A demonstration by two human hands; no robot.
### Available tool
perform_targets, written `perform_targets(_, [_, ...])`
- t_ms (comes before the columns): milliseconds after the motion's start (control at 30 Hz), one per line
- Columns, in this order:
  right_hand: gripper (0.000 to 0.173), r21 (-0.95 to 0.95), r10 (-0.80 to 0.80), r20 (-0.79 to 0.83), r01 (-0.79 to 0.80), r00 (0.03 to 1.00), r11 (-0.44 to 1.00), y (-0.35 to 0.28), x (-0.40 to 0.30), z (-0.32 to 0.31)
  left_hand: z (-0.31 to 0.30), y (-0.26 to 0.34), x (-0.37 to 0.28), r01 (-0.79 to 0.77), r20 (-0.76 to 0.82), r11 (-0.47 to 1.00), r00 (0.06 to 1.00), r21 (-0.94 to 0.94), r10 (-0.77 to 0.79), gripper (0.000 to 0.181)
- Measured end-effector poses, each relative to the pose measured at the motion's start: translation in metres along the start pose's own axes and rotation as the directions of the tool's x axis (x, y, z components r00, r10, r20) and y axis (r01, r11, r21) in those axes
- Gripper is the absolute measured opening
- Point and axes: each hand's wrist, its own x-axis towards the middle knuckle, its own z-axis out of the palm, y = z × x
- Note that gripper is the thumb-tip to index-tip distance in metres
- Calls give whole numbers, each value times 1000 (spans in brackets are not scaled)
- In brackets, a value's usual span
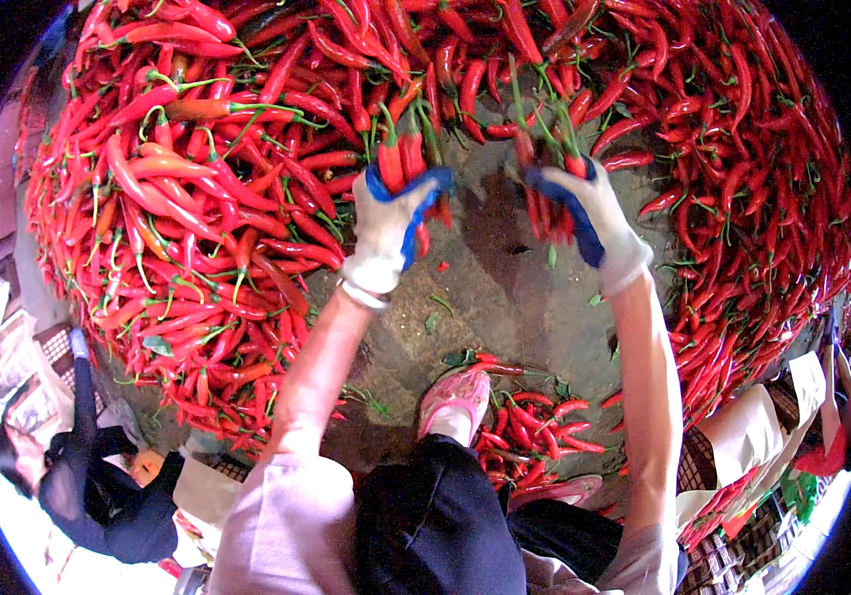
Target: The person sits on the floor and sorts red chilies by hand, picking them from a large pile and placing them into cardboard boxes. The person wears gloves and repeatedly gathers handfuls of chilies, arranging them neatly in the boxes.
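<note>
My left hand [397, 204], in a white glove with a blue-coated palm, grips a bunch of red chili peppers [400, 158] with their green stems pointing away from me. In the same kind of glove, my right hand [581, 201] holds another chili bunch [549, 212], blurred and partly hidden behind the fingers. Both bunches are above the bare stone-like floor [470, 297], apart from each other. A large heap of red chilies [195, 193] lies close by my left hand. Another broad spread of chilies [737, 186] lies to the right of my right hand.
Between my pink shoes [455, 398] sits a small pile of chilies [533, 428]. Stem scraps and leaves [433, 321] litter the floor. A person in dark clothes [98, 476] is at the lower left. Paper-lined baskets [745, 439] stand at the lower right.
</note>
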Motion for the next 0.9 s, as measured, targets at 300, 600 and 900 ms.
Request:
perform_targets(300, [13,-19,-2,124,4,992,1000,8,63,31,29,-21,39,210,-28,978,977,4,-210,28])
perform_targets(600, [30,-7,259,-61,-260,964,965,45,-77,-49,29,-49,-86,481,324,872,842,-87,-432,36])
perform_targets(900, [53,723,-141,-88,161,986,672,106,-145,-79,9,-26,-66,462,409,795,862,-393,-299,37])
